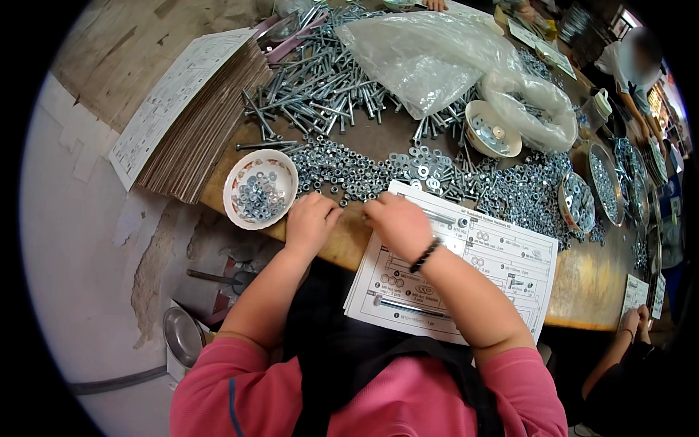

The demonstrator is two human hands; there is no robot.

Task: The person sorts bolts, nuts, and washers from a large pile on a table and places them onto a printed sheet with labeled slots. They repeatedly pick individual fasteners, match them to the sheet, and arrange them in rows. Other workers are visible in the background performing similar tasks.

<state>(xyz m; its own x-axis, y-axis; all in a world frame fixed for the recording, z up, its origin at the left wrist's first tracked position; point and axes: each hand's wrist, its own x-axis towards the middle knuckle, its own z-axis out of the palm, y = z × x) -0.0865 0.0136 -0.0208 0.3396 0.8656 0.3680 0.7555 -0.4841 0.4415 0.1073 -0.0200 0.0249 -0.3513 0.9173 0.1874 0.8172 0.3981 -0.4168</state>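
My left hand [313, 221] rests at the table's front edge with its fingers curled together, beside a white patterned bowl [231, 191] of small washers [260, 195]. Just to its right is my right hand [400, 227], fingers drawn together at the near edge of a spread of hex nuts [338, 169]. Whatever either hand's fingertips hold is hidden or too small to name. A dark beaded bracelet [425, 255] circles my right wrist. Beneath my right hand and forearm lies a stack of printed cards [502, 280] with bolts and other hardware on it. Larger flat washers [422, 166] lie beyond.
Long bolts [320, 91] heap at the back, partly under a clear plastic bag [437, 54]. A tall stack of printed cards [204, 109] stands left. More bowls [473, 142] and metal trays [611, 211] line the right. Another person's hands [635, 320] hold a card at far right.
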